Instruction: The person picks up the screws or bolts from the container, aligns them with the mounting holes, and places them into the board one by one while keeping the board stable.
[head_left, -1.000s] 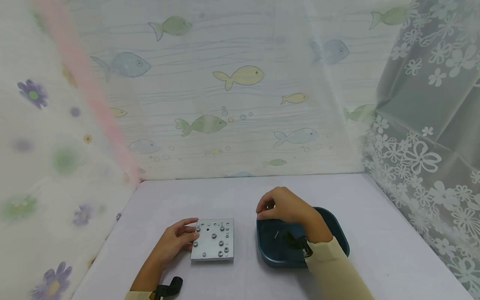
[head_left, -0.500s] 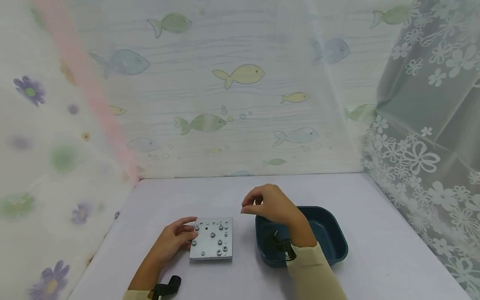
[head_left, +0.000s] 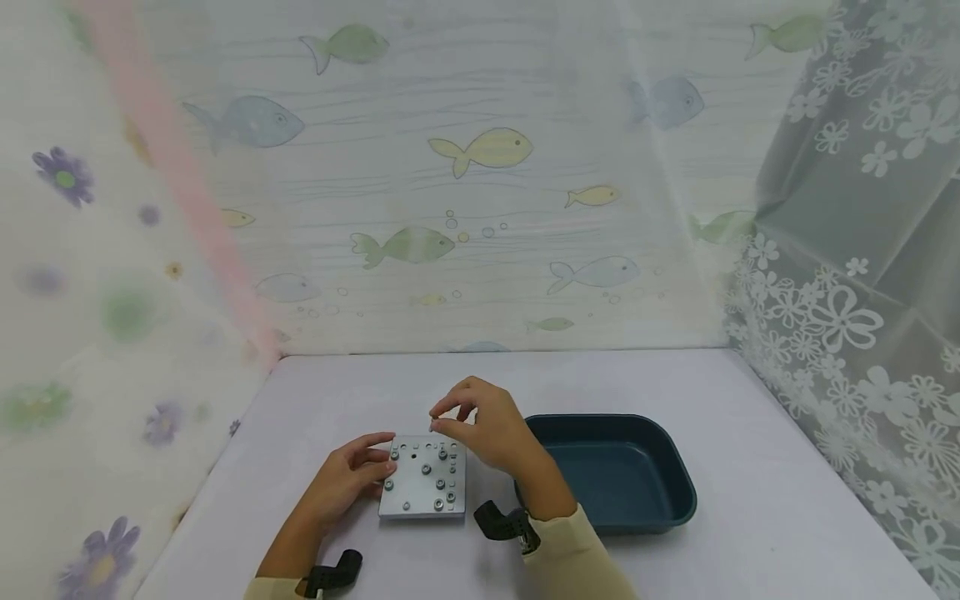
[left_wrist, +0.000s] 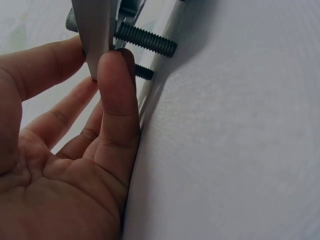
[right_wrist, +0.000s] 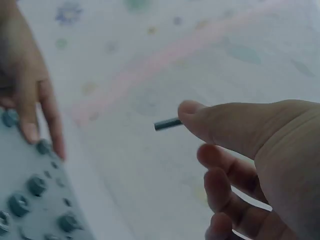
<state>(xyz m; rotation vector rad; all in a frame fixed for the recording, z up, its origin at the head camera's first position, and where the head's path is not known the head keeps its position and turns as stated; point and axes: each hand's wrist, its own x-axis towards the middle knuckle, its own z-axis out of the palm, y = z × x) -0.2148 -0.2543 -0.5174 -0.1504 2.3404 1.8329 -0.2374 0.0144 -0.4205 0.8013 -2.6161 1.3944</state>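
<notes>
My left hand (head_left: 337, 487) grips the left edge of a square silver metal plate (head_left: 408, 493), thumb and fingers on opposite faces. Several socket-head screws stand in the plate, among small holes and slots. Below it, in the left wrist view, threaded screw shanks (left_wrist: 150, 41) stick out. Just beyond the plate's far edge, raised above the table, is my right hand (head_left: 487, 429). Between thumb and index finger it pinches a thin dark metal rod (right_wrist: 167, 124); one end shows, the other is hidden by the thumb. Its other fingers are loosely bent.
A dark blue rounded tray (head_left: 600, 419) stands right of the plate, partly behind my right forearm. White cloth covers the table (head_left: 337, 383). Printed fish and flower curtains close off the back and sides. Each wrist carries a black camera mount (head_left: 498, 523).
My right hand has moved left from over the tray to the plate's far edge, still pinching the thin rod. The left hand and plate stay in place.
</notes>
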